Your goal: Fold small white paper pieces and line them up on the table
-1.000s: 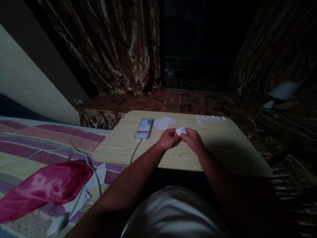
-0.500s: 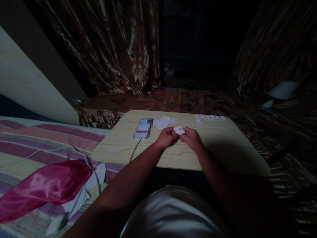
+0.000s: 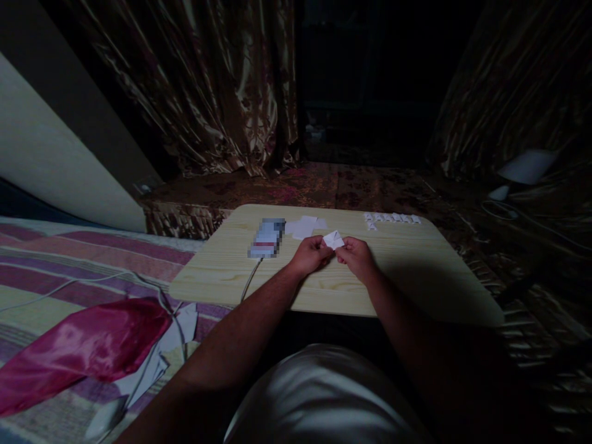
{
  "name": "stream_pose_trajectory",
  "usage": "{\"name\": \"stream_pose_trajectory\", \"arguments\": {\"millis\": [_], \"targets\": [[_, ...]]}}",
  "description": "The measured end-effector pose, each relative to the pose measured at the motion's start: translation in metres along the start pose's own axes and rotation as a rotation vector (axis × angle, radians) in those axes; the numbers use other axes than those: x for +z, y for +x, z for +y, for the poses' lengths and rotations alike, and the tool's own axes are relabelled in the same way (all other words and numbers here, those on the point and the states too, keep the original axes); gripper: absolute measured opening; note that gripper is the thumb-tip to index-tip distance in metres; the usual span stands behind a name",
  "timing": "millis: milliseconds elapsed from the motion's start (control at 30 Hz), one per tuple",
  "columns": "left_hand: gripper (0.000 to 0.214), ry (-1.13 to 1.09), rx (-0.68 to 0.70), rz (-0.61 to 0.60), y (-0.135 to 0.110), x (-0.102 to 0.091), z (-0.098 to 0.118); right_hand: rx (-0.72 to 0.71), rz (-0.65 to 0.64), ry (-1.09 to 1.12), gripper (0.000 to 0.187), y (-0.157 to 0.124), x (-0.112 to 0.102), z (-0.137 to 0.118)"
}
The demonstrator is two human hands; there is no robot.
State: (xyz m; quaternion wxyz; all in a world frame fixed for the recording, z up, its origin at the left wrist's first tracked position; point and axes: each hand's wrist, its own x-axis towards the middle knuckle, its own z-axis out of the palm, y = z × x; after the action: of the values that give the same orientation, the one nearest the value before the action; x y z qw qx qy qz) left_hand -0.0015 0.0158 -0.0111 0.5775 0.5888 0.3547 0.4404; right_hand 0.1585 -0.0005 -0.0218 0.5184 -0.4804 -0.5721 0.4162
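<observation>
A small folded piece of white paper (image 3: 333, 239) is held up over the middle of the wooden table (image 3: 217, 271). My left hand (image 3: 313, 254) pinches its left side, and my right hand (image 3: 355, 254) pinches the right side and lower edge. Crease lines and overlapping flaps show on the paper's face. Just beyond my left hand lie several flat white paper sheets (image 3: 305, 227), partly overlapping. At the far right of the tabletop, several small folded white paper pieces (image 3: 386, 217) sit in a row, with one more in front of the row's left end.
A phone-like device (image 3: 267, 238), blurred out, lies left of the sheets with a cable (image 3: 250, 280) running off the near edge. On the striped bed at left are a magenta satin cloth (image 3: 97, 339) and loose papers (image 3: 185, 324). A white lamp (image 3: 527, 166) stands at right.
The folded paper has turned slightly in my fingers, so its creased face and pointed top show more. Both hands stay in nearly the same place.
</observation>
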Motion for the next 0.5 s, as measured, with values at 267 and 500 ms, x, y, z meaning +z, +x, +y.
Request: {"name": "stream_pose_trajectory", "arguments": {"millis": [267, 500], "targets": [[0.027, -0.003, 0.009, -0.015, 0.002, -0.002, -0.0026, -0.016, -0.002, -0.013, 0.017, -0.0017, 0.0002, -0.0043], [0.027, 0.017, 0.008, -0.045, 0.0019, -0.0033, -0.0043, -0.017, -0.038, -0.061, 0.023, -0.0026, 0.0, -0.0052]]}}
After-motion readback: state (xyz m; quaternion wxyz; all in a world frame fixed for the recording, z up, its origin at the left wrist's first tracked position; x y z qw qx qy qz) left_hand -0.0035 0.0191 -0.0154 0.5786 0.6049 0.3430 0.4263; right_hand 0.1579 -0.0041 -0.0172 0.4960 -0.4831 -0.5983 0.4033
